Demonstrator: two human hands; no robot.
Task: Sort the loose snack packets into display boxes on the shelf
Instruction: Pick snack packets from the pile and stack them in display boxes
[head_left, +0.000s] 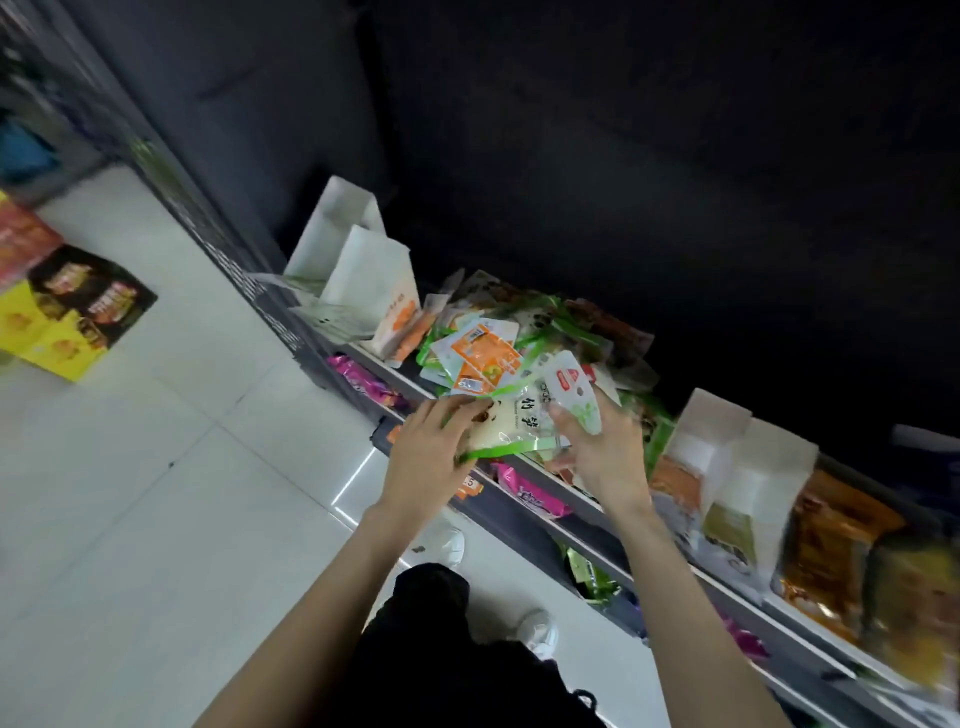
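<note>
Here, both hands (423, 452) gripping packets (511, 415), shelf edge (550, 480)

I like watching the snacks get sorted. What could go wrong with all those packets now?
1. The loose pile of packets lies heaped near the shelf edge; pulling one out might tip others onto the floor.
2. The left hand and right hand both hold the green-edged packet out past the edge; a slipped grip may drop it.
3. The right hand also holds a small white packet, which could slip.
</note>
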